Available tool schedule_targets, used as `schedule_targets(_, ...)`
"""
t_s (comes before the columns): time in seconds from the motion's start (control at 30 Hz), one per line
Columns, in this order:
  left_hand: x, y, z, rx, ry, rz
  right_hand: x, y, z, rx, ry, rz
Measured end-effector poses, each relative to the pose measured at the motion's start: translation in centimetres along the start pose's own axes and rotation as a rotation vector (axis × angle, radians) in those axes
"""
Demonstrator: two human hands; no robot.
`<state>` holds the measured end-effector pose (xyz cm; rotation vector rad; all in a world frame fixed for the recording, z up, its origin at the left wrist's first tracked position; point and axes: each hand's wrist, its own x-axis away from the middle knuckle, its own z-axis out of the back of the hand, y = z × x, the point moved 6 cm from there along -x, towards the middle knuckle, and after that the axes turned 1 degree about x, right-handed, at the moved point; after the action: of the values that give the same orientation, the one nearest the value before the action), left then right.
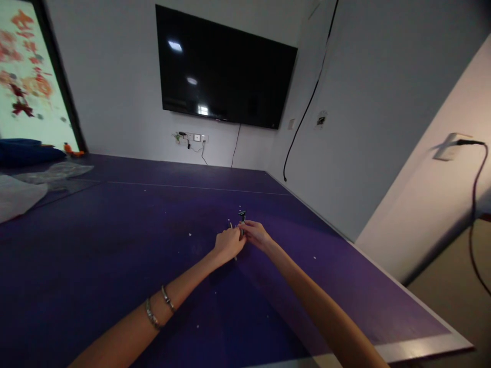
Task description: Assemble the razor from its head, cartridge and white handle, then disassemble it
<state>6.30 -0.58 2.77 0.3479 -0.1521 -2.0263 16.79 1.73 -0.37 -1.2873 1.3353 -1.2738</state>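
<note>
Above the purple tabletop, my two hands meet near the middle of the view. Pinched in the fingers of my right hand (256, 234) is a razor (242, 214), its dark T-shaped head with a greenish strip pointing away from me. My left hand (229, 243) is closed and touches the razor's handle side. A slim greyish stick-like thing (230, 224) pokes out beyond my left knuckles, and its other end shows below the hand. The left fingers hide most of it, so its kind is unclear.
Small white scraps (190, 234) dot the purple table (115, 266). Clear plastic bags (57, 173) and dark blue cloth (28, 152) lie at the far left, near an orange object (72, 150). A black cable (307, 110) hangs beside the wall-mounted television (226, 66).
</note>
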Motion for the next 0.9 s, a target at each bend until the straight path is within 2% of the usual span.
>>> schedule_targets(0.1, 0.0, 0.9, -0.4, 0.018, -0.015, -0.033, 0.1, -0.4, 1.5, 0.148, 0.059, 0.022)
schedule_targets(0.17, 0.0, 1.1, -0.6, 0.024, -0.033, -0.056, 0.0, -0.8, 3.6, 0.285, 0.119, 0.025)
schedule_targets(0.4, -0.1, -0.7, -1.6, -0.098, -0.108, -0.059, 0.0, -1.9, 14.5, 0.731, 0.339, -0.021)
schedule_targets(0.5, -0.3, -1.5, -1.9, -0.116, -0.117, -0.028, 0.3, -2.0, 17.4, 0.950, 0.380, -0.033)
schedule_targets(0.63, -0.5, -2.0, -2.5, -0.126, -0.139, 0.014, 0.8, -1.8, 18.3, 1.183, 0.411, -0.051)
schedule_targets(0.9, -0.7, -2.3, -3.1, -0.107, -0.146, 0.045, 1.3, -1.7, 17.0, 1.450, 0.430, -0.111)
